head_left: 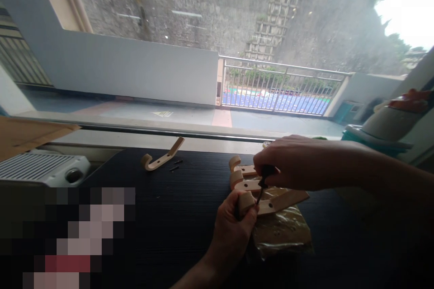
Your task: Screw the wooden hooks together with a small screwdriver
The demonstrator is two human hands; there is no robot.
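My right hand [281, 162] is closed round the dark handle of a screwdriver [262, 183], its shaft pointing down at the nearest wooden hook [283, 203]. With fingers and thumb my left hand [235, 226] grips the curled end of that hook. The screwdriver's tip meets the hook close to my left thumb; whether a screw sits under it I cannot tell. Two more wooden hooks, a middle one [246, 185] and a far one [247, 170], lie just behind, partly covered by my right hand. Beneath them is a clear plastic bag [285, 235] over something brown.
A separate wooden hook [162, 160] lies on the dark table [162, 216] to the left, with two dark screws [174, 168] beside it. A cardboard piece [30, 133] and a white ribbed appliance [44, 169] stand at the left. Beyond the table is a window with a railing [285, 86] outside.
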